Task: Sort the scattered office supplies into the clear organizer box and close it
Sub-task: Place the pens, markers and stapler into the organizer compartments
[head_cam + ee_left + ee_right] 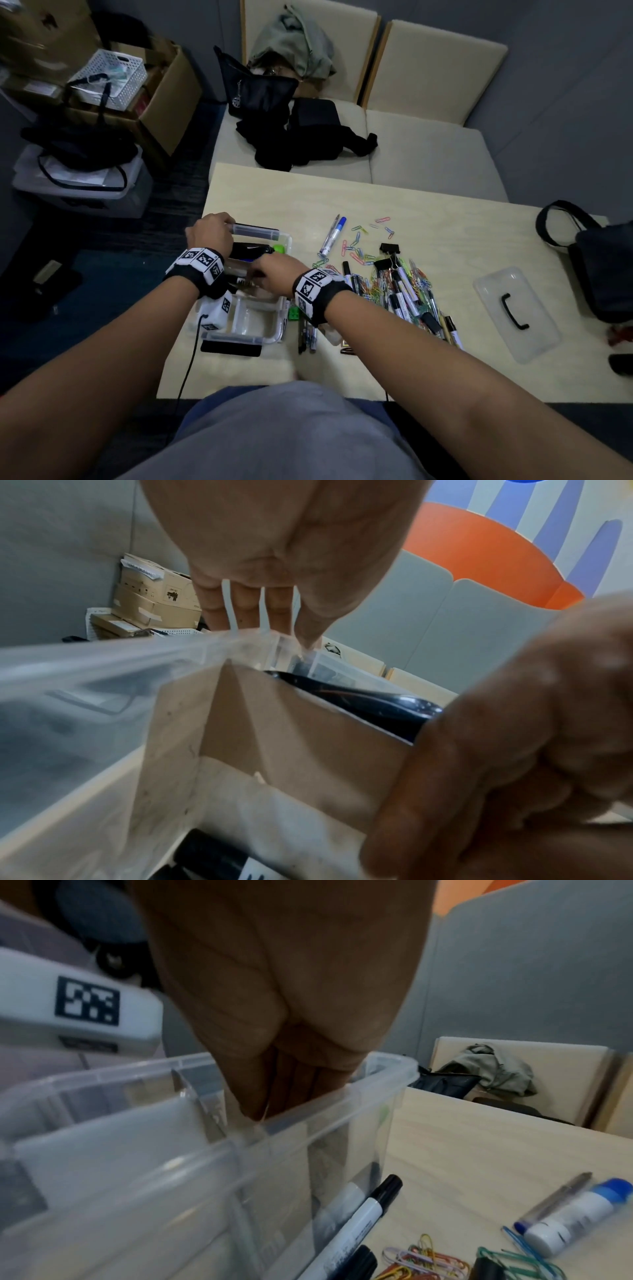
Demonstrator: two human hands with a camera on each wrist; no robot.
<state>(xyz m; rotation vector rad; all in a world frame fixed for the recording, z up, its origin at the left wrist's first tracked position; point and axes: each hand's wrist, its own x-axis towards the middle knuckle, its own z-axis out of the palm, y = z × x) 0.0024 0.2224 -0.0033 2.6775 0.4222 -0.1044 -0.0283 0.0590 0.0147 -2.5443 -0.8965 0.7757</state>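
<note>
Organizer box (279, 330): clear plastic, smooth, slightly cloudy walls. Lid (517, 313): same frosted clear plastic w/ glossy black plastic handle. Table (428, 212): pale wood-grain top, matt. Paper clips (358, 245): coloured coated wire, shiny. Markers (349, 1229): smooth white plastic barrels, glossy black caps. Sofa (428, 157): beige cloth, matt. Boxes (154, 599): brown cardboard, rough.

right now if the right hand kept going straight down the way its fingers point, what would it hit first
The right hand points its fingers down into the clear box, just inside its rim. Going straight on, it would probably meet the things already in that compartment, or the box floor; what lies right under the fingertips is hidden.
</note>
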